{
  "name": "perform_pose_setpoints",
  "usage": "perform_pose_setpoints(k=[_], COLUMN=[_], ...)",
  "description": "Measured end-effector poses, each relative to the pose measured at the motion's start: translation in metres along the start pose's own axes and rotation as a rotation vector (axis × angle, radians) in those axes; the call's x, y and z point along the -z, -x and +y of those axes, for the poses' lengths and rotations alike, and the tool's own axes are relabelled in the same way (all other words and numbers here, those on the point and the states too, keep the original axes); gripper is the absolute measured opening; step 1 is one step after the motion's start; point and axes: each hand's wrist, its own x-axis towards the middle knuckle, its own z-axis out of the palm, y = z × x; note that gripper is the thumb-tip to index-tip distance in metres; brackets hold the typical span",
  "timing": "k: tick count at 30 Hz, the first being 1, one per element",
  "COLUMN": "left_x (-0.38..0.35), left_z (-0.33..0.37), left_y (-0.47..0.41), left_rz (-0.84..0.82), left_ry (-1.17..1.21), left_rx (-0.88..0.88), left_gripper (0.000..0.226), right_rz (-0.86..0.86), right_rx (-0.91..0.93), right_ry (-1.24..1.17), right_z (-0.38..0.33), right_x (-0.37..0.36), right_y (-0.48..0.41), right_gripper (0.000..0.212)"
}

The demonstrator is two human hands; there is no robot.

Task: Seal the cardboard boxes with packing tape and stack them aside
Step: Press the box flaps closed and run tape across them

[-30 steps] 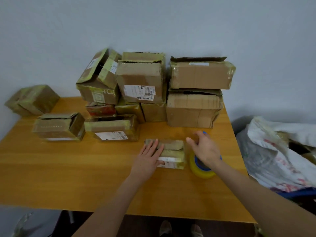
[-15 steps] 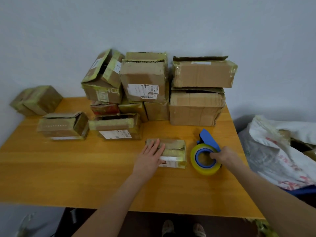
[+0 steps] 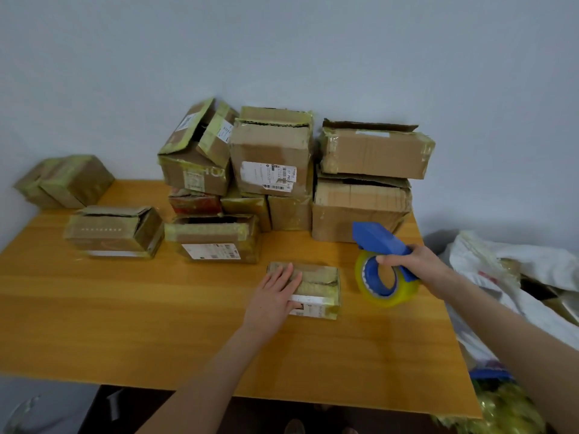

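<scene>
A small flat cardboard box (image 3: pixel 319 286) with yellowish tape and a white label lies on the wooden table (image 3: pixel 125 324) in front of me. My left hand (image 3: pixel 275 296) rests flat on its left half, fingers straight. Just right of the box, my right hand (image 3: pixel 416 264) grips the blue handle of a tape dispenser (image 3: pixel 380 264) that carries a yellowish tape roll; the dispenser is lifted and tilted above the table.
A pile of several cardboard boxes (image 3: pixel 272 158) stands against the wall at the back. Two low boxes (image 3: pixel 112 231) lie at mid-left and one box (image 3: pixel 65 180) at the far left corner. A white sack (image 3: pixel 517 277) sits beside the table's right edge.
My right hand went from resting over the tape roll to gripping the dispenser's handle and has lifted it off the table. My left hand stayed on the small box.
</scene>
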Motion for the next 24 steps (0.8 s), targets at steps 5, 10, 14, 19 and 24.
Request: perform_pose_setpoints(k=[5, 10, 14, 19, 24], left_x=[0.002, 0.002, 0.022, 0.046, 0.062], left_z=[-0.001, -0.006, -0.01, -0.015, -0.012], left_y=[0.001, 0.0, 0.001, -0.004, -0.01], left_rz=[0.012, 0.008, 0.052, 0.415, 0.077], left_ry=[0.037, 0.167, 0.529, 1.192, 1.503], left_rx=[-0.005, -0.012, 0.141, 0.745, 0.939], left_gripper=[0.06, 0.064, 0.045, 0.018, 0.048], right_rz=[-0.207, -0.319, -0.307, -0.316, -0.315], right_rx=[0.218, 0.361, 0.399, 0.445, 0.456], right_ry=[0.169, 0.366, 0.462, 0.513, 0.529], right_z=[-0.054, -0.065, -0.063, -0.063, -0.064], right_x=[-0.022, -0.06, -0.065, -0.071, -0.074], right_y=[0.026, 0.032, 0.027, 0.025, 0.023], right_gripper=[0.059, 0.052, 0.052, 0.054, 0.058])
